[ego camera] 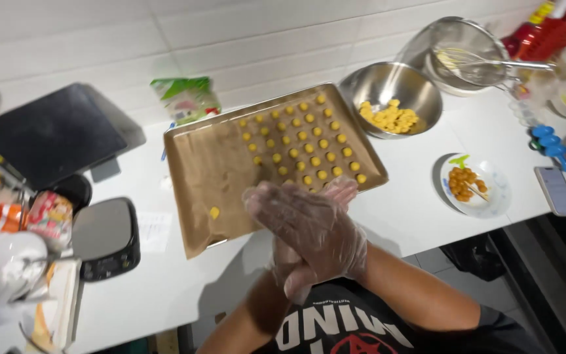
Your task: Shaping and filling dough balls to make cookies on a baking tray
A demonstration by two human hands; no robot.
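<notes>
Hands: gloved right hand (312,226) pressed flat across left hand (309,242), palms together; anything between them hidden
Tray (217,164): at 12 o'clock; dough balls (309,147) in rows
Steel bowl (420,88): at 1 o'clock on bench (414,196)

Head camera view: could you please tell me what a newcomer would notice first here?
At centre lies a paper-lined metal baking tray with neat rows of small yellow dough balls on its right half. Just below it, two hands in clear plastic gloves press palm to palm. Behind, a steel bowl holds more yellow pieces.
</notes>
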